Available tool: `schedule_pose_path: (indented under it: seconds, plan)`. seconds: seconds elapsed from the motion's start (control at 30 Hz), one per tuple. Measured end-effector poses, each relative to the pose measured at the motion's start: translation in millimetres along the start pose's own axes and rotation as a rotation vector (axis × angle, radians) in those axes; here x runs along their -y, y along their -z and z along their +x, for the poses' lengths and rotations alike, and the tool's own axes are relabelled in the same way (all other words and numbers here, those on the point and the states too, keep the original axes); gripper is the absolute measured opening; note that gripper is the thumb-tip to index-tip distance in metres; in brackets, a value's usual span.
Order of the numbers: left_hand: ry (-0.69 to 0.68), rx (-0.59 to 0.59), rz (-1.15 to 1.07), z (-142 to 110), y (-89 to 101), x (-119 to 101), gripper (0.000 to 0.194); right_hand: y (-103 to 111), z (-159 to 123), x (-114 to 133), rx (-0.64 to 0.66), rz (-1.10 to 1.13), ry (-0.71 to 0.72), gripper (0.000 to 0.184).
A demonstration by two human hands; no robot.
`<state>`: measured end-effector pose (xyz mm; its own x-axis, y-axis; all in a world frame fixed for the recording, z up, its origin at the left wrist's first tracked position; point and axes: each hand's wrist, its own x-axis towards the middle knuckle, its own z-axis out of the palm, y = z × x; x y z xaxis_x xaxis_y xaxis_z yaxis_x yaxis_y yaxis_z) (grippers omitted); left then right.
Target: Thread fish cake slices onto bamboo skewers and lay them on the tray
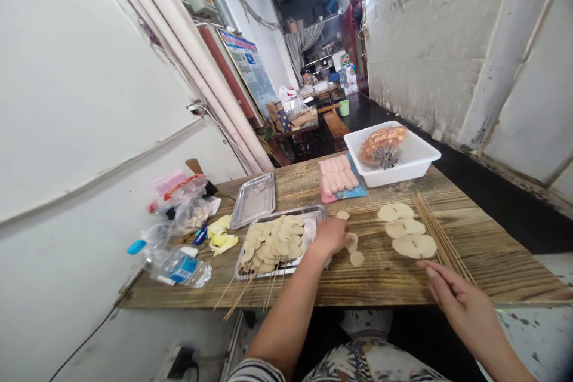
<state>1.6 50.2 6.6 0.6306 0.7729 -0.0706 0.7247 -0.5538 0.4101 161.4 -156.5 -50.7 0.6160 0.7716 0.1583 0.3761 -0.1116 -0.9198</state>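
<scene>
My right hand (461, 292) pinches the lower end of a bamboo skewer (422, 258) close to the table's front edge. Threaded along that skewer are three pale, thin oval slices (404, 228), like potato slices. My left hand (331, 237) is closed, its fingertips on a few small loose potato slices (353, 242) on the table; part of its grip is hidden. Left of this hand, a metal tray (308, 221) holds a heap of skewered potato slices (273, 242), their sticks jutting over the front edge. A bundle of bare skewers (441, 236) lies right of the slices.
A pack of pink sausages (338, 176) and a white plastic tub (396, 176) with a bagged bundle of skewers (382, 146) stand at the back. A second metal tray (253, 198), plastic bags (190, 209) and a water bottle (185, 268) are left. Someone sits far behind.
</scene>
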Motion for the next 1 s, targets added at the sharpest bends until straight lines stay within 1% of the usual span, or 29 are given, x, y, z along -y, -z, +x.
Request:
schedule_pose_path:
  seconds: [0.07,0.13,0.17,0.27,0.4,0.47,0.57,0.6,0.63,0.73,0.8,0.83,0.9,0.97,1.0]
  plan:
    - [0.055,-0.016,0.028,1.1,-7.1,-4.8,0.02,-0.4,-1.1,1.0,0.071,0.023,-0.037,0.037]
    - [0.113,-0.069,0.02,3.2,-14.0,-7.5,0.026,-0.2,-1.9,1.9,0.091,0.036,-0.068,0.039]
    - [0.128,-0.09,0.005,4.3,-17.0,-7.9,0.026,0.1,-2.1,2.3,0.094,0.033,-0.077,0.04]
    - [0.109,-0.102,-0.106,7.0,-23.8,-6.0,0.024,1.3,-2.4,2.2,0.099,0.0,-0.083,0.04]
    - [0.002,-0.066,-0.289,5.0,-31.0,-6.9,0.043,0.8,-3.0,-1.6,0.1,0.021,-0.07,0.039]
    - [-0.122,-0.073,-0.367,1.1,-35.8,-12.7,0.048,-0.3,-3.6,-3.9,0.101,0.044,-0.074,0.039]
    - [-0.372,-0.069,-0.399,-6.5,-44.5,-25.4,0.044,-1.0,-4.5,-5.4,0.109,0.047,-0.086,0.04]
    - [-0.402,-0.068,-0.387,-8.6,-47.4,-29.2,0.043,-0.7,-4.8,-5.4,0.112,0.044,-0.087,0.041]
    - [-0.401,-0.075,-0.379,-10.3,-50.1,-32.2,0.041,-0.1,-5.1,-5.2,0.115,0.04,-0.086,0.041]
    - [-0.332,-0.12,-0.436,-11.4,-56.2,-35.2,0.032,2.3,-6.1,-4.6,0.111,0.024,-0.093,0.041]
    - [-0.294,-0.125,-0.564,-8.6,-57.5,-32.6,0.024,3.4,-7.1,-5.1,0.094,0.031,-0.11,0.041]
    - [-0.248,-0.133,-0.654,-6.2,-56.8,-30.3,0.022,3.7,-7.7,-5.6,0.085,0.046,-0.117,0.041]
    - [-0.106,-0.165,-0.878,-0.6,-52.0,-24.7,0.021,3.6,-9.0,-6.8,0.093,0.08,-0.115,0.041]
    - [0.054,-0.206,-1.103,4.8,-42.5,-18.3,0.023,3.0,-10.4,-8.2,0.112,0.094,-0.103,0.04]
    - [0.113,-0.215,-1.188,6.9,-36.6,-15.2,0.023,2.6,-11.0,-9.1,0.119,0.097,-0.098,0.04]
